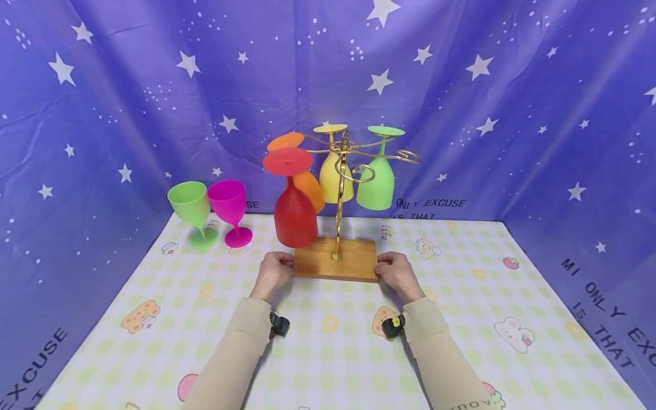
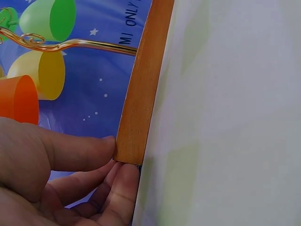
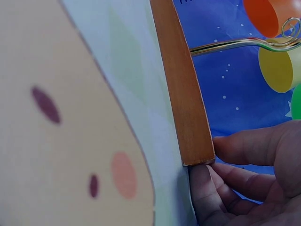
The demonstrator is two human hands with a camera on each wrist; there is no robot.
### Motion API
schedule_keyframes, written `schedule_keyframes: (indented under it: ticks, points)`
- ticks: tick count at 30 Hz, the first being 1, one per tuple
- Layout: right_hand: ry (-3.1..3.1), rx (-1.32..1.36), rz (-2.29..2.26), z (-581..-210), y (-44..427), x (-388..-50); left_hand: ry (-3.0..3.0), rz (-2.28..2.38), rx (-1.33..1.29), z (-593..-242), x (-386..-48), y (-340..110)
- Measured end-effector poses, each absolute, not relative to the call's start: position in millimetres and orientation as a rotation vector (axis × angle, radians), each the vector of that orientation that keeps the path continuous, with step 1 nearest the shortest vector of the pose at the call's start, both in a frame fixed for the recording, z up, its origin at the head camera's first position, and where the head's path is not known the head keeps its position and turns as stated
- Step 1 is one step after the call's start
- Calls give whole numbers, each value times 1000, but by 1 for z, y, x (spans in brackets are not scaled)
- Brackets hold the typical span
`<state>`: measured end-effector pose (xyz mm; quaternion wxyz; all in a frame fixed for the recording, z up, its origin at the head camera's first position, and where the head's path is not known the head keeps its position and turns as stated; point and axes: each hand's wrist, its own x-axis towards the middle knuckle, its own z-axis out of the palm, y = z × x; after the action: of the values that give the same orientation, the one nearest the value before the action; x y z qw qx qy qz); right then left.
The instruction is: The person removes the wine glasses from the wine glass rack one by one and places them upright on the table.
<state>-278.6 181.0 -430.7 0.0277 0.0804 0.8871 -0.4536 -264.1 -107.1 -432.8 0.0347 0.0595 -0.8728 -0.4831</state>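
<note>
A goblet rack with a flat wooden base (image 1: 335, 267), a gold stem and curled gold arms stands on the table. My left hand (image 1: 275, 274) grips the base's left end, thumb on the upper edge and curled fingers against the end, as the left wrist view shows. At the right end, my right hand (image 1: 398, 275) holds the base the same way. Upside down from the arms hang a red goblet (image 1: 296, 219), an orange goblet (image 1: 310, 191), a yellow goblet (image 1: 329, 179) and a green goblet (image 1: 376, 185). The red one partly hides the orange one.
Left of the rack, a light green goblet (image 1: 191, 206) and a magenta goblet (image 1: 229, 202) stand upright side by side. A checked cloth with cartoon prints (image 1: 328, 353) covers the table. Behind and on both sides hangs a blue star-patterned curtain (image 1: 307, 68).
</note>
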Motion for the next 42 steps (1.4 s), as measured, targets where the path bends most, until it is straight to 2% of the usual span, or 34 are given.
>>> schedule_keyframes:
  ticks: [8,15,25,31,37,42]
  points:
    - [2669,149,-1443,-421,186,-285,-2676,-1540,197,-433,-266,-107]
    - [2746,33,-1278,-379,208,-298,-2657,-1551,218,-433,-267,-108]
    - [3223,-389,-1066,-277,232,-318,-2670,-1542,207,-433,-265,-109]
    - [3505,-893,-772,-225,229,-335,-2667,-1560,195,-430,-266,-110]
    - [3568,-1409,-474,-196,226,-356,-2658,-1573,185,-430,-267,-108]
    - [3446,-1472,-289,-186,219,-364,-2650,-1598,194,-431,-266,-106]
